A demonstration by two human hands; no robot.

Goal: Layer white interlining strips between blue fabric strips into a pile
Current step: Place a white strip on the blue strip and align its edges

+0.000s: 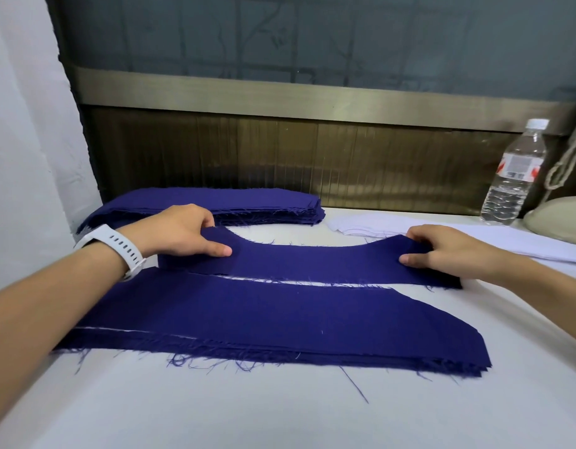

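A curved blue fabric strip stretches across the middle of the white table. My left hand pinches its left end and my right hand pinches its right end. Just in front of it lies a layered pile with a blue strip on top and thin white edges showing between layers. A stack of blue strips sits at the back left. A stack of white interlining strips lies at the back right, partly behind my right hand.
A clear plastic water bottle stands at the back right beside a beige object with a cord. A dark panelled wall runs along the table's far edge. Loose blue threads trail from the pile's front edge.
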